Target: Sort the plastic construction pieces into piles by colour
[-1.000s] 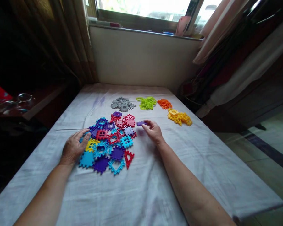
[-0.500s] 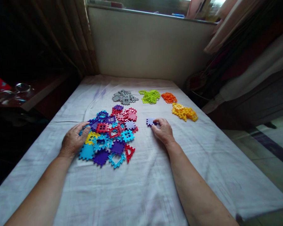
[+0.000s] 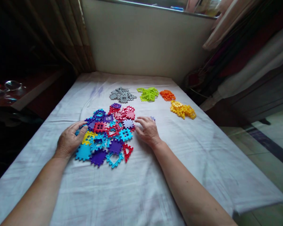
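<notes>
A mixed pile of interlocking plastic building tiles lies on the cloth, in red, purple, blue and yellow. My left hand (image 3: 69,138) rests at the pile's left edge with fingers stretched over it, beside a yellow window tile (image 3: 88,137) and a plain blue tile (image 3: 83,152). My right hand (image 3: 148,130) hovers at the pile's right side, empty, fingers apart, close to a lavender brick-patterned tile (image 3: 128,124). Behind its knuckles a second lavender tile (image 3: 152,118) lies on the cloth, mostly hidden. A red triangle tile (image 3: 127,152) sits at the near right of the pile.
Sorted heaps lie farther back: grey tiles (image 3: 122,95), lime green tiles (image 3: 148,94), orange tiles (image 3: 167,95) and yellow tiles (image 3: 183,110). A white cloth (image 3: 122,194) covers the table. Glasses (image 3: 13,84) stand on a side surface at left.
My right hand has let go of the lavender tile, leaving it on the cloth, and has moved left to the pile. My left hand stays at the pile's edge. The view has shifted slightly.
</notes>
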Available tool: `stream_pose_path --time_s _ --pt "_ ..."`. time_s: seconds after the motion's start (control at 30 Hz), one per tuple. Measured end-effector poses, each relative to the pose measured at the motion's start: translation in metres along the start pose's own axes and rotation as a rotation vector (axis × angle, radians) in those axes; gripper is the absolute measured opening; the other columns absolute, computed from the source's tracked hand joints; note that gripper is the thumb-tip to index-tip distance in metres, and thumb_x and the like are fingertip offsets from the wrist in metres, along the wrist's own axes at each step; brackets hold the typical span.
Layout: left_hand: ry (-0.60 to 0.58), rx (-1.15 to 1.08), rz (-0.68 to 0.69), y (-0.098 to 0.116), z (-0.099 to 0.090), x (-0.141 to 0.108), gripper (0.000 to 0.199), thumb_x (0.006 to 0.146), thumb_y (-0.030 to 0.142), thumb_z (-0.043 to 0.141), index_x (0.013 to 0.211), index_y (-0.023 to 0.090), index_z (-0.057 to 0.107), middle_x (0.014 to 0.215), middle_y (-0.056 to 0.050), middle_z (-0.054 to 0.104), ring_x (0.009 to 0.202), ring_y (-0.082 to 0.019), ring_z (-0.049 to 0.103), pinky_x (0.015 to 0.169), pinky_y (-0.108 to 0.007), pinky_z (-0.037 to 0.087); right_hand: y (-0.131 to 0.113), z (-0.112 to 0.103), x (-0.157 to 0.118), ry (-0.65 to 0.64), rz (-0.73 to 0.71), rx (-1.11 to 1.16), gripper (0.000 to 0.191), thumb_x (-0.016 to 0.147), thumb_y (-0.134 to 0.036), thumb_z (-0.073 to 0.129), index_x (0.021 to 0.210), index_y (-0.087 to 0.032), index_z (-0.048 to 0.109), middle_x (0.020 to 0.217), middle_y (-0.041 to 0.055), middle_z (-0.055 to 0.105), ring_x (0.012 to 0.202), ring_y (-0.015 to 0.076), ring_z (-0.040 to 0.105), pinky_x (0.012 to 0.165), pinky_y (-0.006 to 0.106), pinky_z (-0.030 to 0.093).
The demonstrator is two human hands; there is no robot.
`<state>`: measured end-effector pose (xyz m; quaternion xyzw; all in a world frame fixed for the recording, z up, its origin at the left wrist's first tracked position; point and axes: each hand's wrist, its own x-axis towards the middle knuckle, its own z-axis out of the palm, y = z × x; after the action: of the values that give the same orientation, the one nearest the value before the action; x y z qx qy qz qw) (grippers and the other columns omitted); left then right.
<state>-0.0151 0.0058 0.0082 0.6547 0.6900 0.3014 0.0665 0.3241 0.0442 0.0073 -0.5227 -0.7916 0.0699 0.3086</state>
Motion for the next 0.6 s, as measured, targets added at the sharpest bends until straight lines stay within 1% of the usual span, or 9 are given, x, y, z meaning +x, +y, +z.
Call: stream_pose_path --time_s 0.07,0.13,0.23,0.37,0.5,0.6 --pt "-0.009 0.002 -0.009 0.001 0.0 0.0 0.057 0.085 0.062 0.039 0.11 0.021 0.068 0.125 -0.009 0.069 0.121 -0.026 0.062 0.108 -0.038 0.046 -0.01 0.005 0.004 -0.087 -0.046 0.006 0.033 0.085 -0.023 0.061 0.117 -0.023 0.069 0.13 0.0084 0.065 0.122 0.0257 0.055 0.106 0.043 0.04" --pt "-0.011 0.001 -0.012 0.001 0.0 0.001 0.056 0.085 0.062 0.039 0.11 0.021 0.068 0.125 -0.009 0.069 0.12 -0.026 0.062 0.108 -0.038 0.046 -0.016 0.008 0.007 -0.157 -0.065 -0.001 0.04 0.083 -0.02 0.061 0.122 -0.022 0.067 0.135 0.0094 0.063 0.126 0.0267 0.052 0.107 0.044 0.04" --pt "-0.001 -0.009 -0.006 0.0 0.001 0.001 0.053 0.085 0.061 0.041 0.109 0.022 0.068 0.124 -0.007 0.07 0.12 -0.026 0.062 0.107 -0.038 0.046 -0.017 0.011 0.01 -0.195 -0.069 0.015 0.041 0.081 -0.016 0.059 0.121 -0.021 0.067 0.134 0.0096 0.064 0.125 0.0257 0.054 0.108 0.043 0.041" --pt "0.005 -0.022 0.005 -0.004 0.002 0.0 0.051 0.086 0.06 0.042 0.109 0.023 0.068 0.124 -0.007 0.07 0.118 -0.026 0.063 0.106 -0.039 0.047 -0.014 0.016 0.007 -0.144 -0.071 0.056 0.034 0.081 -0.018 0.062 0.114 -0.023 0.07 0.123 0.0087 0.069 0.116 0.025 0.06 0.102 0.042 0.045" --pt "0.014 -0.026 0.021 -0.006 0.002 0.0 0.048 0.086 0.06 0.042 0.108 0.025 0.068 0.122 -0.006 0.07 0.118 -0.026 0.062 0.107 -0.039 0.047 -0.014 0.02 0.004 -0.081 -0.085 0.092 0.027 0.082 -0.02 0.062 0.107 -0.025 0.071 0.116 0.0073 0.07 0.11 0.0239 0.063 0.097 0.04 0.048" --pt "0.015 -0.03 0.022 -0.006 0.002 0.0 0.048 0.086 0.06 0.042 0.108 0.026 0.068 0.122 -0.005 0.071 0.118 -0.026 0.062 0.107 -0.039 0.046 -0.008 0.016 0.003 -0.001 -0.078 0.135 0.026 0.081 -0.022 0.064 0.106 -0.025 0.071 0.116 0.0071 0.069 0.109 0.0227 0.063 0.096 0.037 0.049"
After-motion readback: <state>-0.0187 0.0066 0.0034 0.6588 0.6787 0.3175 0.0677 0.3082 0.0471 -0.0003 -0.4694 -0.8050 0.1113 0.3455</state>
